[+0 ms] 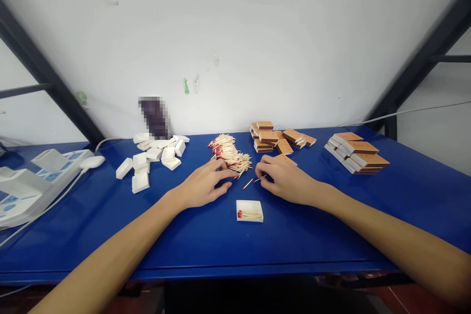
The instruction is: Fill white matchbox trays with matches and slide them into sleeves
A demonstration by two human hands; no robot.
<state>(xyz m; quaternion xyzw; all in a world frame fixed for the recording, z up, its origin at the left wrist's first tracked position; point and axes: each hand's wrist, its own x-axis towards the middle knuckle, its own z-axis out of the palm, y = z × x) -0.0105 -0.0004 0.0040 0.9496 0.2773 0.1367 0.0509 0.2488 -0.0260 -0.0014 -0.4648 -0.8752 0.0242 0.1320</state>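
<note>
My left hand rests at the near edge of a loose pile of red-tipped matches. Its thumb and index finger are apart, and the index fingertip touches matches at the edge. Opposite it, my right hand is curved low over the table, thumb and index finger apart. A single match shows in that gap, its far end partly hidden by the fingers. Another match lies loose between the hands. Closer to me sits a white matchbox tray, with several matches lying side by side in it, heads to the left.
White matchbox trays lie scattered at the left. Orange matchbox sleeves are heaped behind my right hand. Matchboxes stand stacked at the right. A power strip with cables lies far left on the blue table.
</note>
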